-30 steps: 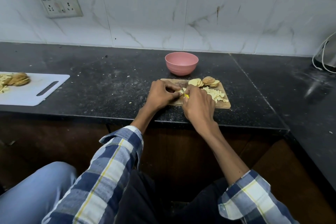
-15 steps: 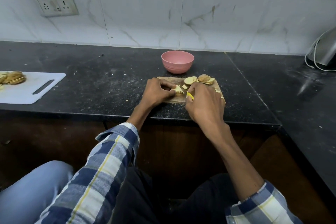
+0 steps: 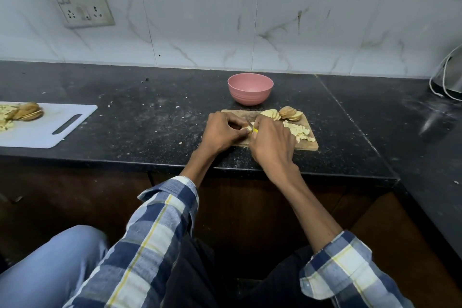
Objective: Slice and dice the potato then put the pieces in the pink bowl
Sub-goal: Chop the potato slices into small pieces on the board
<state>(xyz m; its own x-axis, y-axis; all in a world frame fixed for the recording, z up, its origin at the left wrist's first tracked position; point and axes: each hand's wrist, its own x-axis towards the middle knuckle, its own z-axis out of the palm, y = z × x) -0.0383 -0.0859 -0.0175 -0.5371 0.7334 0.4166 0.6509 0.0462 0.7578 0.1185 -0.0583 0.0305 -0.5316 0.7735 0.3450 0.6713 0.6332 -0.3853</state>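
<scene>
A small wooden cutting board (image 3: pixel 310 144) lies on the black counter, with the pink bowl (image 3: pixel 250 88) just behind it. Potato slices (image 3: pixel 281 114) are stacked along the board's far edge, and diced potato pieces (image 3: pixel 300 131) are heaped on its right side. My left hand (image 3: pixel 221 132) pinches a potato slice (image 3: pixel 248 129) down on the board's left part. My right hand (image 3: pixel 271 144) grips a yellow-handled knife (image 3: pixel 255 132) right beside that slice; the blade is mostly hidden between the two hands.
A white plastic cutting board (image 3: pixel 50 127) with more sliced potato (image 3: pixel 27 112) lies at the far left. A wall socket (image 3: pixel 80 2) is above it. A metal appliance with a white cord (image 3: pixel 447 80) stands at the back right. The counter edge runs just below the hands.
My right hand has drawn back toward the left hand, uncovering the diced heap on the board's right. The left hand stays on the slice. The camera has shifted slightly.
</scene>
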